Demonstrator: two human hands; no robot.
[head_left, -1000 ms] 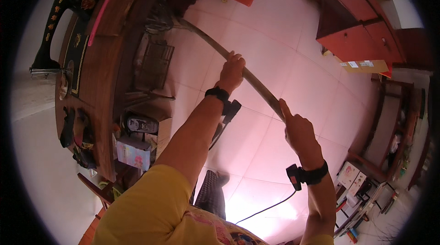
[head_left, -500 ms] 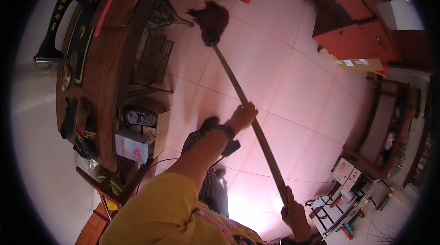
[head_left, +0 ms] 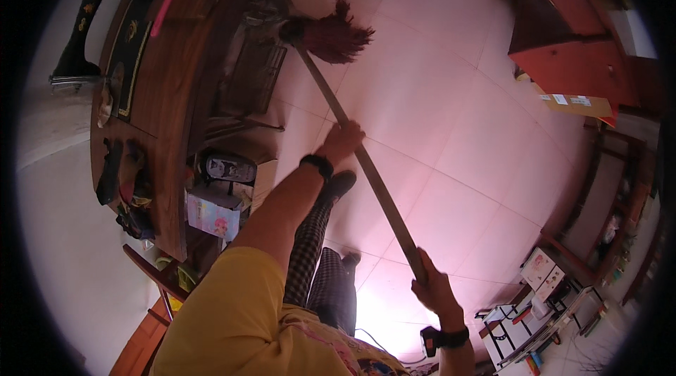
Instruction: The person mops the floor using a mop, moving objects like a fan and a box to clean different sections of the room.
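Observation:
A mop (head_left: 377, 186) with a long wooden handle slants across the view, its dark red strands lying on the tiled floor at the far left. Around the middle of the handle my left hand (head_left: 343, 141) is closed, the arm stretched forward. Closer to me, my right hand (head_left: 433, 288) grips the handle near its end, which the fingers partly hide. The mop head is beside the dark metal treadle frame (head_left: 257, 73) under the sewing-machine table. My legs and one shoe show below the left arm.
Along the left runs a wooden table (head_left: 165, 87) with a black sewing machine (head_left: 81, 38). An open box (head_left: 215, 214) of items stands by its near end. Red cabinets (head_left: 563, 66) are at the far right, a wooden bench (head_left: 591, 193) at the right, a small white desk (head_left: 539, 312) lower right.
The mop head has swung left toward the treadle frame, its strands now trailing to the right. Both hands have moved left and slightly farther away with the handle. One foot has stepped forward.

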